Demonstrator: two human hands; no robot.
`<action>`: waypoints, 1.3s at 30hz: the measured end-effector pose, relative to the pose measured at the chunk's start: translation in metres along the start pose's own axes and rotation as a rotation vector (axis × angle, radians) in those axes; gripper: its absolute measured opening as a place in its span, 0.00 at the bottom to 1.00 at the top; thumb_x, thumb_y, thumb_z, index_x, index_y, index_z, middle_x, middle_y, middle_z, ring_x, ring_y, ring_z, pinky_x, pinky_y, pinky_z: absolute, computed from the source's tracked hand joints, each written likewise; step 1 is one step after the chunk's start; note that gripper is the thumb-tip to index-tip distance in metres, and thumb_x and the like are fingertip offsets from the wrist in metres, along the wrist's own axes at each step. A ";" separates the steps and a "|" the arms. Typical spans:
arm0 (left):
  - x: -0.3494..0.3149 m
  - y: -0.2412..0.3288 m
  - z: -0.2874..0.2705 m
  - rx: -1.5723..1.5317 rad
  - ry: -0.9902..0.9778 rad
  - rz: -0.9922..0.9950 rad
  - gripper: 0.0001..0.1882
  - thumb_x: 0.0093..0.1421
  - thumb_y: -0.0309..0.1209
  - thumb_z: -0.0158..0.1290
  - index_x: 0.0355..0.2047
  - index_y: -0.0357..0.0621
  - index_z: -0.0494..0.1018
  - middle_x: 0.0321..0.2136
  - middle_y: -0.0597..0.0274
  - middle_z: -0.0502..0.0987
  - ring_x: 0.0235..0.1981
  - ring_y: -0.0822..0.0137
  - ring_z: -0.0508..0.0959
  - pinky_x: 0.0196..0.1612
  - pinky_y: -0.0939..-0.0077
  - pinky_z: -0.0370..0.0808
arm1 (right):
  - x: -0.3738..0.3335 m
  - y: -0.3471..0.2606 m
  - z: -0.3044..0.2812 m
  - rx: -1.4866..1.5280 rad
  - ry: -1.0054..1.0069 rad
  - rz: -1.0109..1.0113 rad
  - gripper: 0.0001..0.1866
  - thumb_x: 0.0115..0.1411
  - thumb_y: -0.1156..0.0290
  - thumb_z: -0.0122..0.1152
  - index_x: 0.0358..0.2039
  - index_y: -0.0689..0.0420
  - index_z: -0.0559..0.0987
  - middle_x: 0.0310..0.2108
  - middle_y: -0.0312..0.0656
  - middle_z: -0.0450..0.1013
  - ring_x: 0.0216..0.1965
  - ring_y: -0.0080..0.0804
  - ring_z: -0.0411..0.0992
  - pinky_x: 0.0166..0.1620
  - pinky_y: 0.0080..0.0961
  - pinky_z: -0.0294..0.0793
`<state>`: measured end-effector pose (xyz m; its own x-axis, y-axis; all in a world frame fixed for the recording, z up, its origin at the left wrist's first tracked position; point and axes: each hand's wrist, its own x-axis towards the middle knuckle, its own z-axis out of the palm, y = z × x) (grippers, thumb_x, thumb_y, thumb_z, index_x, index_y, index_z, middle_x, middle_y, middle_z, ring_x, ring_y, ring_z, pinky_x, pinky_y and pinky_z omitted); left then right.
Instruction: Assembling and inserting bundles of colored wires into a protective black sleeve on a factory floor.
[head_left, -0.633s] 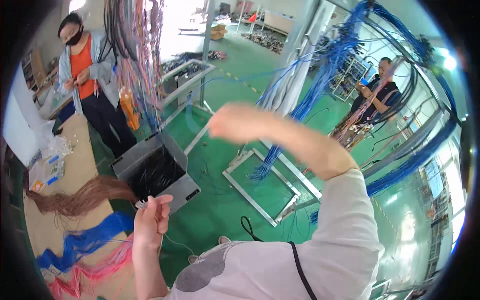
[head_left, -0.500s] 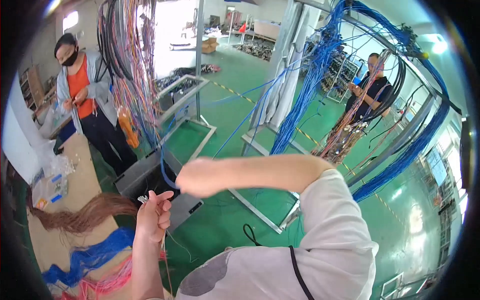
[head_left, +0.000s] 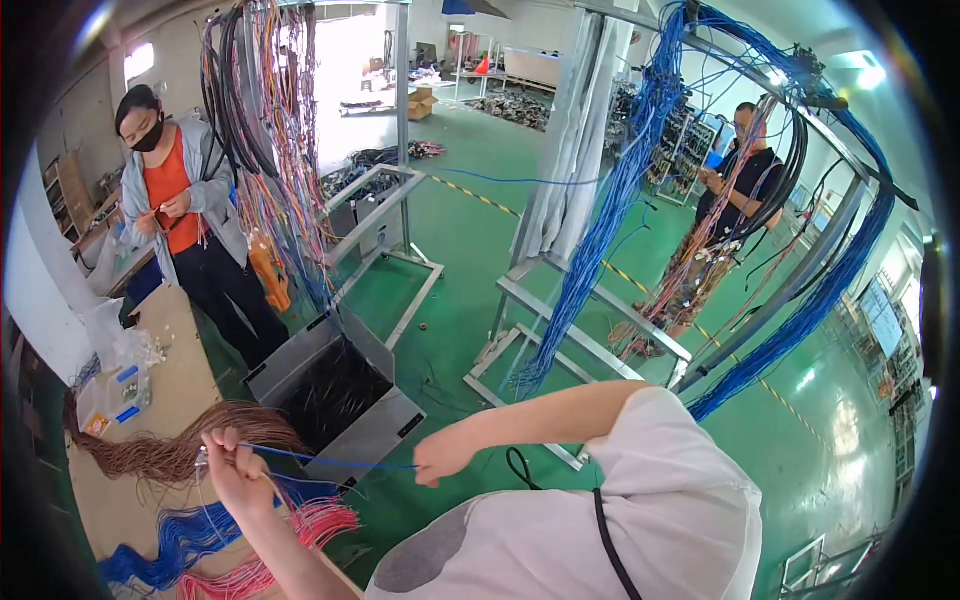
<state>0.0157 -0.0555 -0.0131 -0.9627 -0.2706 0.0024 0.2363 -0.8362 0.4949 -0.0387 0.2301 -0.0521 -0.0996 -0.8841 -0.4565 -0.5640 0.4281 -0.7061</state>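
Note:
A thin blue wire (head_left: 330, 460) runs nearly straight between my two hands, in front of the grey crate. My right hand (head_left: 447, 453) is closed on its right end. At the other end, over the brown wire bundle (head_left: 165, 440), my left hand (head_left: 240, 475) has its fingers curled round the wire's tip. A small white piece (head_left: 202, 457), apparently a connector, shows at these fingers, and thin pale wires trail from that hand. Below it lie a wavy blue wire bundle (head_left: 185, 535) and a pink wire bundle (head_left: 325, 522).
The open grey crate (head_left: 405, 410) holds dark wire pieces. A tan table (head_left: 185, 345) bears a clear plastic box (head_left: 115, 398). Wires hang from metal racks (head_left: 400, 130) at left and right. One person (head_left: 180, 190) stands at far left, another (head_left: 740, 180) at far right.
My hands have moved apart and down: the left toward the table, the right away from the hanging wires. The blue wire, slack and curved before, is now stretched between them.

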 end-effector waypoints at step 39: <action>-0.052 -0.088 0.002 0.530 0.543 -0.258 0.13 0.60 0.37 0.38 0.22 0.46 0.64 0.10 0.66 0.64 0.07 0.78 0.56 0.09 0.86 0.49 | 0.230 0.260 -0.111 -0.344 0.290 0.515 0.17 0.52 0.68 0.39 0.37 0.58 0.75 0.41 0.50 0.67 0.44 0.43 0.66 0.46 0.33 0.65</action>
<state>0.0443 0.0332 -0.0554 -0.7474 -0.4078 -0.5245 -0.2105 -0.6034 0.7691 -0.2990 0.1176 -0.2804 -0.6135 -0.6185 -0.4911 -0.6095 0.7662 -0.2035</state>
